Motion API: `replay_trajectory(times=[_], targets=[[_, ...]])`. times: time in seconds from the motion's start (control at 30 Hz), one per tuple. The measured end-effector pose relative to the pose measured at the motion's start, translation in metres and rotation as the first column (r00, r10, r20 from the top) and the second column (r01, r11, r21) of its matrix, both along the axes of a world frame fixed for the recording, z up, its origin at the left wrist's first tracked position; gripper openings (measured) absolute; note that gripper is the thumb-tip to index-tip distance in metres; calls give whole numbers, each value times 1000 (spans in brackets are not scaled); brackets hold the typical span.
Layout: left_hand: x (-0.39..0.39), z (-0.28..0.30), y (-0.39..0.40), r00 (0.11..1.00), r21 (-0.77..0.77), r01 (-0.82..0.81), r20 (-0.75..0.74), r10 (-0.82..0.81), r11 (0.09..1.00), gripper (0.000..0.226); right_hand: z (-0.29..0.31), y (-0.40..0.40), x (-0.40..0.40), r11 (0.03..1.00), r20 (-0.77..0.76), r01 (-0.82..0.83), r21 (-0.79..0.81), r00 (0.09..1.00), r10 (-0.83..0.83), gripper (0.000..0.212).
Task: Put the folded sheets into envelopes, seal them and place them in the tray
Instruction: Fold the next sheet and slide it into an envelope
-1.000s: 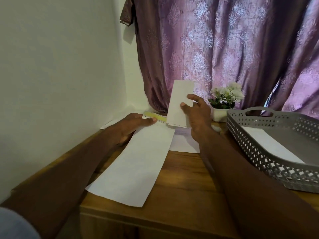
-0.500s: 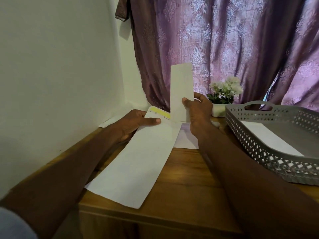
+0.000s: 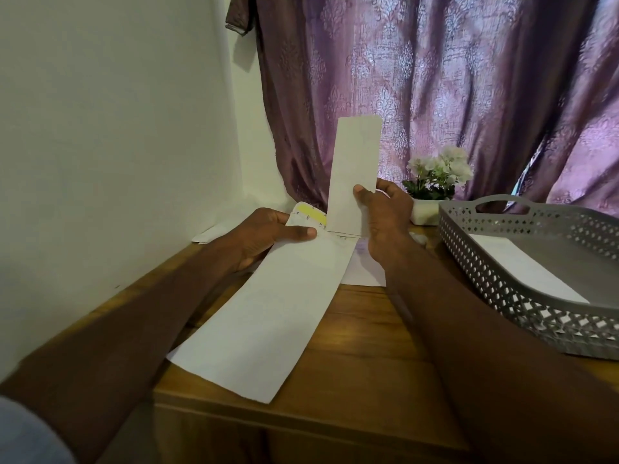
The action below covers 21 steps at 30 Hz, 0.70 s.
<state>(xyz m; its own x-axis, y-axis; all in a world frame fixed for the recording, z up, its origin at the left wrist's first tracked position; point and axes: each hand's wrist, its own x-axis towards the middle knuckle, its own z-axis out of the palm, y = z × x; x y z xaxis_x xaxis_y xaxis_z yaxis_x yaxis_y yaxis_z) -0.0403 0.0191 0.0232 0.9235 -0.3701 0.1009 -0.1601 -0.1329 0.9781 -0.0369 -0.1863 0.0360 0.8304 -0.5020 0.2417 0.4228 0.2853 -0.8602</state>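
Left hand [image 3: 268, 236] grip pinches open envelope [image 3: 268, 309] at mouth, over surface [image 3: 368, 346]. Right hand [image 3: 385, 216] grip holds folded sheet [image 3: 351, 169] upright, lower edge at envelope mouth. Tray [image 3: 502, 272] right.

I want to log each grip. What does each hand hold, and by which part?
Left hand holds the envelope near its open flap end; right hand pinches the folded sheet at its lower edge.
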Motion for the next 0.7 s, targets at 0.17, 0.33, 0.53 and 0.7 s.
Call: replay_trajectory(times=[0.17, 0.33, 0.53, 0.7], targets=[[-2, 2, -4, 1000, 6, 11, -15, -11, 1000, 34, 1, 2, -1, 1000, 6, -7, -20, 1000, 7, 24], [-1, 2, -4, 1000, 16, 6, 10, -6, 1000, 35, 2, 6, -6, 996, 13, -29, -83, 999, 30, 19], [-2, 1, -7, 1000, 23, 25, 4, -25, 999, 31, 4, 11, -12, 995, -9, -61, -77, 998, 61, 17], [0, 1, -6, 998, 52, 52, 17, -53, 997, 31, 5, 12, -8, 994, -19, -78, -71, 997, 77, 29]])
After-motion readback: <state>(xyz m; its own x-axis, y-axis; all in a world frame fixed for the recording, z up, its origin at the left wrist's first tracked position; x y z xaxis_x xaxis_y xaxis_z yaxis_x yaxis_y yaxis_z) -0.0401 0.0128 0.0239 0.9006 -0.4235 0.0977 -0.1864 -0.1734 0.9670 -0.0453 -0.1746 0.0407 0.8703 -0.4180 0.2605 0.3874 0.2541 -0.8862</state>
